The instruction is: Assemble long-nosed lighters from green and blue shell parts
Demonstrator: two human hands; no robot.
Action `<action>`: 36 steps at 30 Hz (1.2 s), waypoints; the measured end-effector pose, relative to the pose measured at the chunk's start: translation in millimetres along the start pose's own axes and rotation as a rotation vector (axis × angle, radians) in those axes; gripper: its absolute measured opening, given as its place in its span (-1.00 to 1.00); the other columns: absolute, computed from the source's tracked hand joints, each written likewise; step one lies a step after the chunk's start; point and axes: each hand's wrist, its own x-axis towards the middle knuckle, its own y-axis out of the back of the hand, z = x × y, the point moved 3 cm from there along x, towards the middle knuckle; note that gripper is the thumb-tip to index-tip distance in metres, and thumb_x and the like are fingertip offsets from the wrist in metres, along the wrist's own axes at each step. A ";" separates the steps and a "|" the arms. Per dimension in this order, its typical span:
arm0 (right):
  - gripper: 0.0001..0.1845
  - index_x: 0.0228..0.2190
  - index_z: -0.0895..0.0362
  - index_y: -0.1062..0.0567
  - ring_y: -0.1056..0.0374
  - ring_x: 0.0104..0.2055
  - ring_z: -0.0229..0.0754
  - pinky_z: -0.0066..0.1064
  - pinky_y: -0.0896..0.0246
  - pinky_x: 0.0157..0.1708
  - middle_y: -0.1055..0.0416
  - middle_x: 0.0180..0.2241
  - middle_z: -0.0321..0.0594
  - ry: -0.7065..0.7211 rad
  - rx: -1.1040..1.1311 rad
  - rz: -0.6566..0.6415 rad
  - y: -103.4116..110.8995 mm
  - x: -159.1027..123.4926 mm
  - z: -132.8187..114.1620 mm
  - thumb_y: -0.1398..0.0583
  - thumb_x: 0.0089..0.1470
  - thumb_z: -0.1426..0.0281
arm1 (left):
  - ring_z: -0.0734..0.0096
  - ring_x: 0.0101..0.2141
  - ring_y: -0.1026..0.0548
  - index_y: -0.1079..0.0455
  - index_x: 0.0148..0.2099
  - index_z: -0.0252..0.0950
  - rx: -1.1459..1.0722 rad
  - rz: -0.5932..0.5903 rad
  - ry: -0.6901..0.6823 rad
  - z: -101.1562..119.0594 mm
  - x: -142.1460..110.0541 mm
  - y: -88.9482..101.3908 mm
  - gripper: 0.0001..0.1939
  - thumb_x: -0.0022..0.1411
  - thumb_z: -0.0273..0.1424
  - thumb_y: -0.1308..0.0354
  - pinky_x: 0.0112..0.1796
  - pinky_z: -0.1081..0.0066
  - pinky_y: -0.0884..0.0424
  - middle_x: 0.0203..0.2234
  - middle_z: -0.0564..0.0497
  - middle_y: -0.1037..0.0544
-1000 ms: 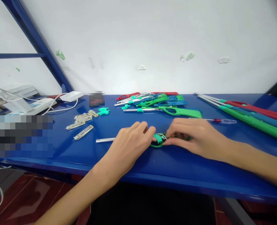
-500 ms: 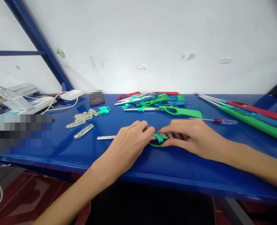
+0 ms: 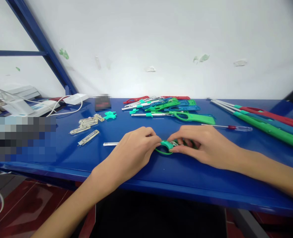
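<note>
On the blue table lies a green gas lighter (image 3: 164,152) whose metal tube points left. My left hand (image 3: 134,148) is closed over the lighter where the tube meets the body, its fingertips hiding that part. At the body, my right hand (image 3: 206,143) pinches around a teal trigger piece (image 3: 166,144) and some thin pale wires (image 3: 174,143). Much of the green body is covered by the right fingers.
Behind my hands lies a pile of open lighter halves (image 3: 161,104). Pale ignition parts (image 3: 88,138) and teal triggers (image 3: 110,115) are to the left. A screwdriver (image 3: 239,128) and several long lighters (image 3: 272,127) lie right. White cables (image 3: 59,112) run at far left.
My left fingers have drawn slightly left from the teal trigger, exposing more of it and of the green loop. The right hand keeps almost the same place.
</note>
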 end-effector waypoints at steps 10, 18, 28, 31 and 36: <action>-0.62 -0.03 0.00 -0.73 -0.43 -0.52 -0.18 -0.33 -0.27 -0.42 -0.58 -0.46 -0.33 -0.035 -0.005 -0.003 0.7 0.7 0.3 -0.29 0.52 -0.01 | 0.21 -0.13 -0.68 -0.64 0.05 -0.25 0.110 -0.061 0.024 2.7 0.2 0.2 -0.67 0.58 -0.66 -0.08 -0.17 0.33 -0.54 -0.13 -0.04 -0.69; -0.63 -0.01 0.00 -0.73 -0.45 -0.50 -0.18 -0.33 -0.28 -0.41 -0.61 -0.43 -0.32 -0.025 -0.004 -0.014 0.7 1.8 -0.5 -0.29 0.52 0.00 | 0.17 -0.10 -0.66 -0.63 0.08 -0.25 0.134 -0.093 0.031 2.4 0.9 -1.3 -0.66 0.59 -0.66 -0.06 -0.14 0.28 -0.55 -0.11 -0.05 -0.68; -0.67 0.03 -0.02 -0.76 -0.50 -0.45 -0.16 -0.32 -0.30 -0.39 -0.65 -0.38 -0.27 -0.011 -0.014 -0.016 0.9 1.0 -0.8 -0.30 0.53 0.06 | 0.13 -0.08 -0.68 -0.65 0.08 -0.28 0.130 -0.105 0.035 3.4 1.4 -1.3 -0.62 0.55 -0.70 -0.06 -0.11 0.24 -0.61 -0.07 -0.08 -0.69; -0.67 0.01 -0.02 -0.77 -0.51 -0.43 -0.16 -0.33 -0.30 -0.39 -0.66 -0.36 -0.27 -0.003 -0.013 -0.015 0.6 0.4 -0.6 -0.31 0.52 0.06 | 0.15 -0.08 -0.68 -0.66 0.07 -0.28 0.120 -0.093 0.030 3.3 1.6 -2.1 -0.60 0.54 -0.70 -0.03 -0.10 0.24 -0.62 -0.07 -0.09 -0.69; -0.64 -0.04 -0.01 -0.78 -0.50 -0.42 -0.15 -0.32 -0.29 -0.38 -0.65 -0.36 -0.24 0.004 -0.007 -0.012 0.3 0.4 0.1 -0.30 0.52 0.02 | 0.12 -0.07 -0.69 -0.66 0.05 -0.30 0.099 -0.058 0.027 4.4 0.0 -1.7 -0.63 0.58 -0.65 -0.02 -0.09 0.20 -0.62 -0.07 -0.13 -0.69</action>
